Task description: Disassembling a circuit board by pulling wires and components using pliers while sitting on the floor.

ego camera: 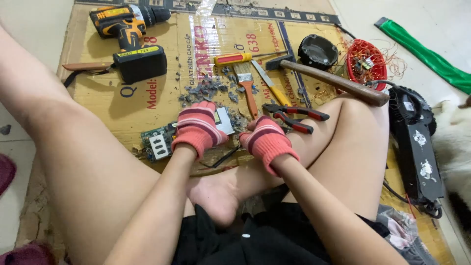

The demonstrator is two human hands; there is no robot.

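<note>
Seated on flattened cardboard [147, 98], the person works with both hands in striped red knit gloves over a green circuit board [159, 142]. The left hand [198, 128] is curled down onto the board's right part, fingers closed over what looks like a metal-cased component [224, 120]; whether it truly clamps the piece or only presses on it I cannot tell. The right hand [265, 139] is fisted just right of that grip, knuckles up, and what it encloses, if anything, is hidden by the glove. The step in hand looks like stripping parts off the board, with the left hand steadying it. Judging from this, the next move calls for a firm hold on the board and a tool brought to the component. Just beyond the right fist lie red-handled pliers [294, 118], and further out a paintbrush [247, 84], a yellow-handled screwdriver [233, 59] and a hammer [333, 81]. Grey broken fragments [206, 91] are scattered beyond the left-hand grip. Farthest out are a cordless drill [128, 34] to the left and a red basket [367, 63] of wire scraps to the right.
</note>
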